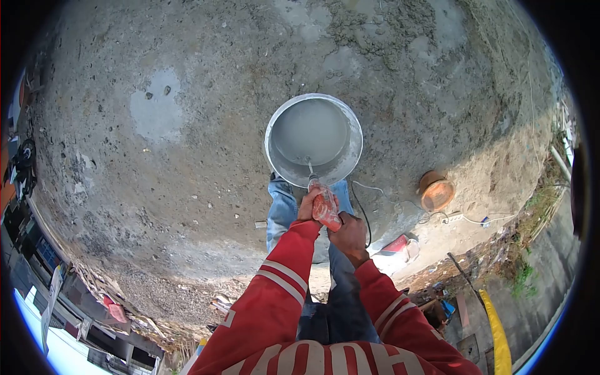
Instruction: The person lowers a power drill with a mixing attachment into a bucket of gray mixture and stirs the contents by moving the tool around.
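Note:
Both of my hands are wrapped around a red power drill (325,207) smeared with grey. My left hand (307,205) grips its front part near the chuck, and my right hand (350,231) closes on the rear handle. From the drill a metal mixing rod (310,167) runs down into grey liquid (310,132), where its lower end is hidden. The liquid sits in a round, grey-crusted bucket (357,132) standing on the ground in front of my legs. A dark cord (362,212) trails from the drill to the right.
An orange-brown pot or bucket (437,192) lies to the right, near a white power strip (455,219) with cables. A red and white bag-like item (396,244) is closer to me. Rough ground has a pale wet patch (156,105) at left. A yellow strip (497,331) lies lower right.

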Motion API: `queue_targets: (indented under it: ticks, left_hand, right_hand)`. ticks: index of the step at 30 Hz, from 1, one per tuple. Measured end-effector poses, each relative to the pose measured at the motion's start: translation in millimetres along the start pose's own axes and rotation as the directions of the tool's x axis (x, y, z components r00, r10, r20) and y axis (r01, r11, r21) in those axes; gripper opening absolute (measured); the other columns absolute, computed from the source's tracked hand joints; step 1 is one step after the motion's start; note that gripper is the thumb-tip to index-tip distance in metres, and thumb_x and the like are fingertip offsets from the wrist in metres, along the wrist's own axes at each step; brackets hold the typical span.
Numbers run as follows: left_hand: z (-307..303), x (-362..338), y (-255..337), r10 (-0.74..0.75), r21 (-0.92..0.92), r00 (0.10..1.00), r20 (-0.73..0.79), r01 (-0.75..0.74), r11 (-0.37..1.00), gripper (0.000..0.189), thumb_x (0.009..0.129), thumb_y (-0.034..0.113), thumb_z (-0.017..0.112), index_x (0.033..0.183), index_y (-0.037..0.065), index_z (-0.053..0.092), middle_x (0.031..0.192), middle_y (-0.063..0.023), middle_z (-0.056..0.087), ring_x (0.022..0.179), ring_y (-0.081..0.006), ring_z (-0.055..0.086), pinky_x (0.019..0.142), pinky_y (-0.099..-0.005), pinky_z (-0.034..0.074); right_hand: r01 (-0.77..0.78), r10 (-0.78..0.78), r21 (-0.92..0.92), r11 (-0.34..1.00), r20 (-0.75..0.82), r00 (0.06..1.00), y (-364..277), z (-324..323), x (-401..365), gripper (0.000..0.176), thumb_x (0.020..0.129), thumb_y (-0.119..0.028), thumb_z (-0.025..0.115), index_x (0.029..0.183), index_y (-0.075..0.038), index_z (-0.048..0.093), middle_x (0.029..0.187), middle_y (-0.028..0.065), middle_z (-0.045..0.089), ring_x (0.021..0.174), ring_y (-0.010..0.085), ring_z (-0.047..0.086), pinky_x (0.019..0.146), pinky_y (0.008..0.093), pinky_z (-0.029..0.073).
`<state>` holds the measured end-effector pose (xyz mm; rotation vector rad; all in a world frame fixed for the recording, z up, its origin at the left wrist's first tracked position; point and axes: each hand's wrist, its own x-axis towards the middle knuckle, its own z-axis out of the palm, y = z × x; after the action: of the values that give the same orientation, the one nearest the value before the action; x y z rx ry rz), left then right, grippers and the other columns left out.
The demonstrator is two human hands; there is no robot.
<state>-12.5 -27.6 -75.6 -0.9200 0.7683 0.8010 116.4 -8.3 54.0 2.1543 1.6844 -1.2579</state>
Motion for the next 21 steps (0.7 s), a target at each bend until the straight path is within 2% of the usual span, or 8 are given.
queue_targets:
  ticks: [3,6,13,16,18,21]
  left_hand:
    - [2,-5,0,0.008,0.053,1.0,0.01,-0.008,0.999,0.046,0.089,0.027,0.071,0.124,0.001,0.055,0.105,-0.0212,0.066,0.092,-0.0366,0.07,0.082,-0.0556,0.059]
    - [-2,-3,-4,0.043,0.1,0.998,0.037,-0.046,0.994,0.046,0.09,0.028,0.07,0.124,0.001,0.055,0.106,-0.0219,0.066,0.092,-0.0366,0.07,0.081,-0.0552,0.06]
    - [-2,-12,-1,0.054,0.093,0.997,0.052,-0.058,0.994,0.046,0.09,0.029,0.071,0.123,0.0,0.055,0.105,-0.0213,0.067,0.091,-0.0364,0.07,0.081,-0.0536,0.06]
    - [6,-12,6,0.029,0.044,0.999,0.018,-0.03,0.999,0.044,0.091,0.028,0.072,0.121,0.0,0.056,0.103,-0.0205,0.068,0.09,-0.0354,0.071,0.081,-0.0528,0.06]
    - [10,-13,6,0.098,0.047,0.993,-0.066,-0.095,0.994,0.041,0.091,0.026,0.073,0.118,0.0,0.058,0.1,-0.0196,0.068,0.089,-0.0345,0.071,0.081,-0.0515,0.06]
    - [14,-19,11,0.047,0.074,0.998,-0.043,-0.043,0.996,0.039,0.09,0.025,0.073,0.117,-0.001,0.059,0.097,-0.0188,0.069,0.087,-0.0342,0.071,0.081,-0.0507,0.061]
  right_hand:
    - [0.01,-0.01,0.004,1.0,-0.033,0.999,-1,0,-3,0.025,0.073,-0.022,0.081,0.081,-0.001,0.068,0.08,0.0225,0.072,0.074,0.0442,0.072,0.068,0.0507,0.058]
    - [0.022,-0.022,-0.001,1.0,-0.044,0.999,2,-2,-3,0.026,0.072,-0.022,0.081,0.082,-0.002,0.068,0.081,0.0219,0.073,0.074,0.0439,0.072,0.069,0.0511,0.058]
    - [0.026,-0.027,-0.017,1.0,-0.024,0.999,-2,3,-5,0.028,0.071,-0.023,0.082,0.083,-0.002,0.068,0.082,0.021,0.072,0.075,0.0434,0.072,0.069,0.0505,0.058]
    - [0.016,-0.016,-0.002,1.0,-0.038,0.999,-8,5,0,0.027,0.071,-0.022,0.082,0.083,-0.002,0.068,0.082,0.0205,0.072,0.074,0.0435,0.072,0.069,0.0509,0.057]
    - [0.031,-0.032,-0.007,0.999,-0.036,0.999,-9,6,-1,0.025,0.072,-0.02,0.081,0.084,-0.002,0.068,0.084,0.0207,0.072,0.075,0.0436,0.071,0.069,0.0518,0.057]
    - [0.062,-0.062,-0.023,0.998,-0.012,0.998,-11,4,3,0.025,0.072,-0.019,0.081,0.085,-0.002,0.067,0.086,0.0208,0.072,0.077,0.0438,0.071,0.07,0.052,0.057]
